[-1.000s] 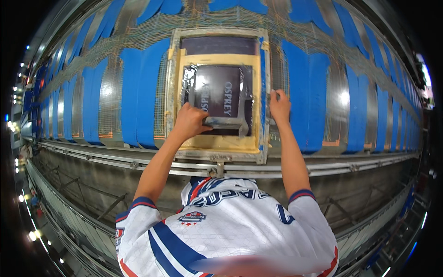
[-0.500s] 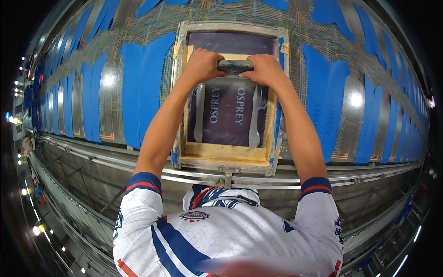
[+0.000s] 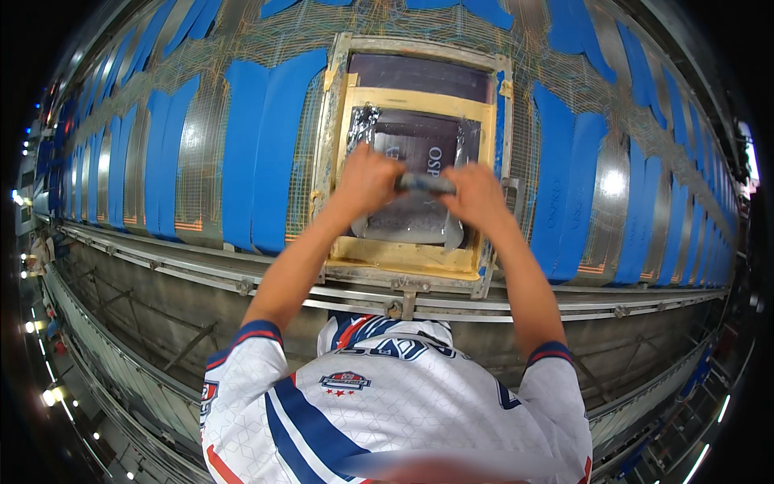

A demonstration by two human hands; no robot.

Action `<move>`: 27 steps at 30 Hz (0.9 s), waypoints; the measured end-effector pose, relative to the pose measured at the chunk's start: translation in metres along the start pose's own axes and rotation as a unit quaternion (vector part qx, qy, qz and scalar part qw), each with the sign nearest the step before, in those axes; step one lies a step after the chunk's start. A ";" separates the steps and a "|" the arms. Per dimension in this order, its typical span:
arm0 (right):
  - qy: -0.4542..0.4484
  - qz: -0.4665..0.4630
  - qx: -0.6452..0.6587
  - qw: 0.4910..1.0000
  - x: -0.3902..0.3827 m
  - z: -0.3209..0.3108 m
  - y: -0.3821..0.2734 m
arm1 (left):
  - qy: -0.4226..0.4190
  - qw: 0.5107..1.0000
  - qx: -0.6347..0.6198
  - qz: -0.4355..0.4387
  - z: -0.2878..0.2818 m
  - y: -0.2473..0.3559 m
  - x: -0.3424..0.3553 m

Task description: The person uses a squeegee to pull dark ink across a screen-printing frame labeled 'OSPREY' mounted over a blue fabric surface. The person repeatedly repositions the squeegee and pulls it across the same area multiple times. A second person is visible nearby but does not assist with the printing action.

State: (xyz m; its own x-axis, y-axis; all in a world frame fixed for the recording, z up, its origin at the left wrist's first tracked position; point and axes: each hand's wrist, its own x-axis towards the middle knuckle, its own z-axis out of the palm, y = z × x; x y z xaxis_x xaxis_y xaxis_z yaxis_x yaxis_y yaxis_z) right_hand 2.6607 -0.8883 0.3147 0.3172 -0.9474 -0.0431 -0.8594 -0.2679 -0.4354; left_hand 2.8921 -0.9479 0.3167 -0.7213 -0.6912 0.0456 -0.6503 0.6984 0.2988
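My left hand (image 3: 371, 181) and my right hand (image 3: 479, 194) are both closed on the ends of a dark squeegee (image 3: 427, 184). It lies across a screen-printing frame (image 3: 501, 121), inside the near half of the dark mesh window. Yellowish tape (image 3: 423, 98) borders that window. Pale lettering shows on the dark mesh (image 3: 415, 129), partly covered by the squeegee and my fingers. Glossy clear ink or film streaks run along the window's left and right sides. The squeegee's blade edge is blurred and hard to make out.
Blue cut fabric pieces (image 3: 270, 145) lie in rows along the long table on both sides of the frame, between bare shiny strips. Tangled coloured lines cover the tabletop. A metal rail (image 3: 564, 306) runs along the near edge, with a bracket (image 3: 407, 302) at the frame.
Both hands have drawn the squeegee toward me, from the far part of the window to its near half. The far tape band and mesh are now uncovered. The view has shifted slightly.
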 end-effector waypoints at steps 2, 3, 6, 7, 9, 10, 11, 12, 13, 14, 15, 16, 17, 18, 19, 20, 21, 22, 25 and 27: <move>0.016 0.013 -0.011 1.000 0.047 -0.020 0.024 | 0.001 1.000 0.010 -0.002 -0.013 -0.026 0.052; 0.014 0.018 0.006 1.000 0.068 -0.027 0.037 | -0.011 1.000 0.015 -0.002 -0.016 -0.038 0.076; -0.014 0.060 0.019 0.998 0.112 -0.036 0.058 | 0.006 0.999 0.028 0.022 -0.012 -0.072 0.117; -0.026 0.077 0.033 0.996 0.118 -0.037 0.059 | 0.006 1.000 0.024 0.013 -0.009 -0.075 0.120; -0.060 0.123 0.074 0.988 0.124 -0.041 0.059 | 0.005 1.000 0.014 -0.006 -0.006 -0.079 0.122; -0.067 0.135 0.088 0.985 0.124 -0.041 0.057 | 0.006 1.000 0.014 -0.004 -0.006 -0.079 0.122; -0.073 0.145 0.101 0.982 0.122 -0.039 0.055 | 0.007 1.000 0.014 -0.002 -0.006 -0.079 0.121; -0.050 0.128 0.104 0.985 0.120 -0.035 0.056 | 0.013 1.000 0.013 0.001 -0.007 -0.077 0.119; -0.020 0.093 0.079 0.992 0.113 -0.031 0.057 | 0.006 1.000 0.009 0.000 -0.007 -0.072 0.115; 0.011 0.058 0.054 0.997 0.102 -0.026 0.055 | 0.000 1.000 0.005 0.000 -0.007 -0.066 0.108; 0.039 0.025 0.031 0.998 0.088 -0.020 0.051 | -0.009 1.000 -0.001 0.000 -0.005 -0.058 0.097; 0.032 0.040 0.075 0.996 0.069 -0.010 0.043 | -0.007 1.000 -0.030 -0.002 -0.001 -0.047 0.078; 0.019 0.035 0.051 0.998 0.049 -0.002 0.033 | -0.008 1.000 0.002 0.008 0.002 -0.033 0.054; 0.031 0.022 0.029 0.999 0.025 0.006 0.015 | -0.012 1.000 -0.023 -0.005 0.009 -0.021 0.026; 0.010 0.013 0.026 1.000 -0.003 0.017 0.002 | -0.022 1.000 -0.006 -0.006 0.014 -0.004 -0.001; 0.020 0.009 0.008 1.000 -0.030 0.024 -0.013 | 0.003 1.000 -0.010 0.013 0.018 0.012 -0.029; 0.013 0.013 0.026 0.999 -0.050 0.028 -0.026 | -0.009 1.000 -0.001 0.014 0.019 0.027 -0.050; 0.006 0.016 0.045 0.999 -0.066 0.029 -0.037 | 0.013 1.000 -0.025 0.008 0.022 0.039 -0.069; 0.021 0.062 0.161 0.985 -0.075 0.019 -0.032 | 0.077 0.997 -0.006 0.012 0.025 0.053 -0.092; 0.175 0.160 0.139 0.961 -0.064 0.016 0.005 | 0.084 0.996 -0.027 0.009 0.024 0.054 -0.096</move>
State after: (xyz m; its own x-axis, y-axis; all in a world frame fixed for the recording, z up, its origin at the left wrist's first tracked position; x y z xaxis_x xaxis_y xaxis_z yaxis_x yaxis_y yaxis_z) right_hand 2.6422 -0.8264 0.3009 -0.1430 -0.9873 0.0692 -0.7343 0.0590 -0.6762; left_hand 2.9207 -0.8393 0.3056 -0.6800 -0.7026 0.2095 -0.6204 0.7037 0.3462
